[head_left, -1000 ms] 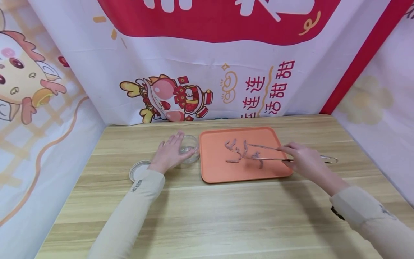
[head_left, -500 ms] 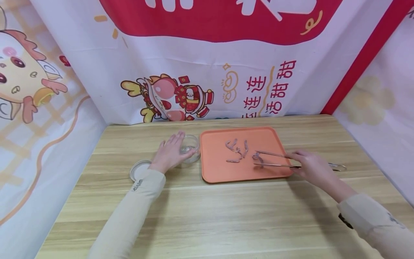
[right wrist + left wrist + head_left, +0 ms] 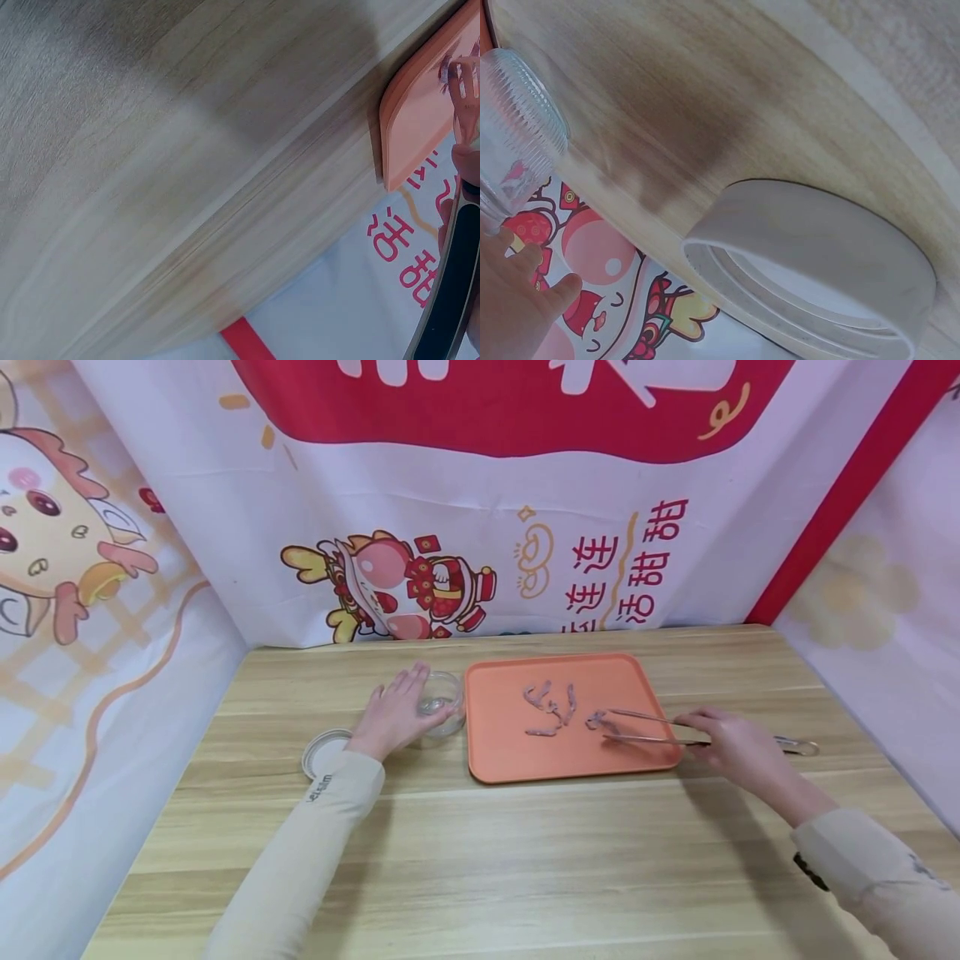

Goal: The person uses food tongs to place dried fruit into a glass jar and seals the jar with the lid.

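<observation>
My left hand (image 3: 393, 710) holds a clear glass jar (image 3: 448, 718), its thumb across the near side and its fingers at the far side. In the left wrist view, fingertips lie right at the rim of the jar (image 3: 517, 127). With my right hand (image 3: 731, 745) I grip metal tongs (image 3: 648, 741) with dark grips (image 3: 450, 285). The tong arms stand apart, their tips beside a small bunch of greyish-purple strips (image 3: 596, 720) on an orange tray (image 3: 517, 764). Several more such strips (image 3: 555, 706) lie at the tray's middle.
A white ring-shaped screw lid (image 3: 810, 255) lies on the wooden table (image 3: 480, 868), left of the jar and partly behind my left wrist in the head view. A printed cloth backdrop (image 3: 465, 485) rises behind the table, with cloth at both sides.
My right hand has drawn the tongs to the right, off the middle strips and past the right-hand bunch, which now looks more compact. The left hand and jar have stayed put.
</observation>
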Action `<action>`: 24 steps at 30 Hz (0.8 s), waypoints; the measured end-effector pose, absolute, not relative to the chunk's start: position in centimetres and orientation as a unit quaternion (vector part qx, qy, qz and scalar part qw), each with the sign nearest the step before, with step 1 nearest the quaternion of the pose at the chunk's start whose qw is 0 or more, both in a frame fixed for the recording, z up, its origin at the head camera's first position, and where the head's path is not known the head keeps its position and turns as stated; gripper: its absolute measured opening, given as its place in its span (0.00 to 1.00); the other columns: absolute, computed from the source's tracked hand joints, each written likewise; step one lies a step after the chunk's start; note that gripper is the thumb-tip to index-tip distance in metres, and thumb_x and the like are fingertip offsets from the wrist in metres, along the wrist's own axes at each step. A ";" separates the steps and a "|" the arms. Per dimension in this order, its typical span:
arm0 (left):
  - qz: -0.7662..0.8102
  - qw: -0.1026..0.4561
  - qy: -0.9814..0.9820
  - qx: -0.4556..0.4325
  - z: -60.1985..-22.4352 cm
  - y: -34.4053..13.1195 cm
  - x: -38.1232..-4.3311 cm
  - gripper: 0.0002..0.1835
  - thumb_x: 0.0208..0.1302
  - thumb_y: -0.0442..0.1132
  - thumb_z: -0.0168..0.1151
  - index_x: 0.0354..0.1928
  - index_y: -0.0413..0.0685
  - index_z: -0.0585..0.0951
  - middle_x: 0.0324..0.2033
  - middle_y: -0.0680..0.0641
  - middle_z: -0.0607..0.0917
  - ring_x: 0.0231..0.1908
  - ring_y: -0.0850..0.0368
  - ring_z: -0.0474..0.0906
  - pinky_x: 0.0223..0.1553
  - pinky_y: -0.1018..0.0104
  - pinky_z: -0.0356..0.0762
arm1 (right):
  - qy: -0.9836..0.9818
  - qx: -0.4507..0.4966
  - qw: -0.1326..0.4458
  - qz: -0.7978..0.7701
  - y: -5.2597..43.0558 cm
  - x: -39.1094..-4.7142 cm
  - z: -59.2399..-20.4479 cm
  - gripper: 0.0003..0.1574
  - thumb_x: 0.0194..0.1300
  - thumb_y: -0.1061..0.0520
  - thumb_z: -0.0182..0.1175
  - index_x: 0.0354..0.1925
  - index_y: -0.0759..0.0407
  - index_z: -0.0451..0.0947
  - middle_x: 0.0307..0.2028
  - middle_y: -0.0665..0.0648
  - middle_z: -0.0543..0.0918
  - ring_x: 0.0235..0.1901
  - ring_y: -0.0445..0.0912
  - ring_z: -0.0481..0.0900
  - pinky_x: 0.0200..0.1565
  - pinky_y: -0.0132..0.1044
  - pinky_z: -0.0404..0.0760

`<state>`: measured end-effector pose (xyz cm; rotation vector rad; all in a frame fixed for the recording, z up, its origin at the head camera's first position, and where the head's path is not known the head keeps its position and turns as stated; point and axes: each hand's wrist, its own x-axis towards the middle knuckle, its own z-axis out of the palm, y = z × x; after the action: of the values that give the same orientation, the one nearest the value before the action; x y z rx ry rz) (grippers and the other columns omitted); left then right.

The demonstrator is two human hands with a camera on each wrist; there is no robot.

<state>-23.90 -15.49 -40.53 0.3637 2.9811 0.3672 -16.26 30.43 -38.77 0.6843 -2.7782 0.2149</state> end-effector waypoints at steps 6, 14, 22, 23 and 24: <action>0.123 0.059 0.983 0.119 -40.5 -15.5 -23.9 0.53 0.59 0.78 0.37 0.76 0.49 0.46 0.77 0.49 0.44 0.76 0.45 0.43 0.72 0.36 0.43 | -0.965 0.222 0.121 0.068 30.5 -16.5 -38.7 0.25 0.45 0.66 0.72 0.46 0.62 0.82 0.39 0.65 0.85 0.33 0.58 0.85 0.29 0.50 0.83; 0.122 0.060 0.983 0.120 -40.5 -15.5 -23.9 0.53 0.59 0.78 0.37 0.76 0.50 0.43 0.77 0.49 0.43 0.76 0.45 0.43 0.72 0.37 0.44 | -0.967 0.221 0.110 0.065 30.3 -16.9 -38.8 0.22 0.47 0.66 0.72 0.44 0.61 0.83 0.38 0.63 0.86 0.34 0.57 0.85 0.30 0.51 0.83; 0.120 0.057 0.984 0.122 -40.5 -15.5 -23.9 0.53 0.60 0.77 0.38 0.76 0.49 0.45 0.77 0.48 0.44 0.76 0.44 0.44 0.72 0.36 0.45 | -0.968 0.220 0.093 0.074 30.7 -17.4 -39.3 0.19 0.49 0.65 0.71 0.43 0.61 0.84 0.34 0.60 0.86 0.28 0.52 0.84 0.28 0.48 0.82; 0.120 0.058 0.983 0.122 -40.5 -15.5 -23.9 0.53 0.60 0.77 0.38 0.76 0.49 0.44 0.77 0.48 0.44 0.76 0.44 0.44 0.72 0.36 0.45 | -0.968 0.220 0.091 0.076 30.8 -17.4 -39.3 0.19 0.49 0.65 0.71 0.43 0.61 0.84 0.34 0.59 0.86 0.28 0.51 0.83 0.28 0.48 0.82; 0.120 0.057 0.983 0.123 -40.5 -15.5 -23.9 0.53 0.60 0.77 0.38 0.76 0.49 0.44 0.77 0.48 0.44 0.76 0.44 0.44 0.72 0.36 0.45 | -0.968 0.222 0.090 0.078 30.8 -17.5 -39.4 0.18 0.49 0.64 0.70 0.43 0.61 0.84 0.34 0.59 0.86 0.28 0.51 0.83 0.28 0.47 0.81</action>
<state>-23.90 -15.54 -40.52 0.3716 2.9815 0.3646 -17.53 30.81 -39.40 0.6592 -2.8785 0.2306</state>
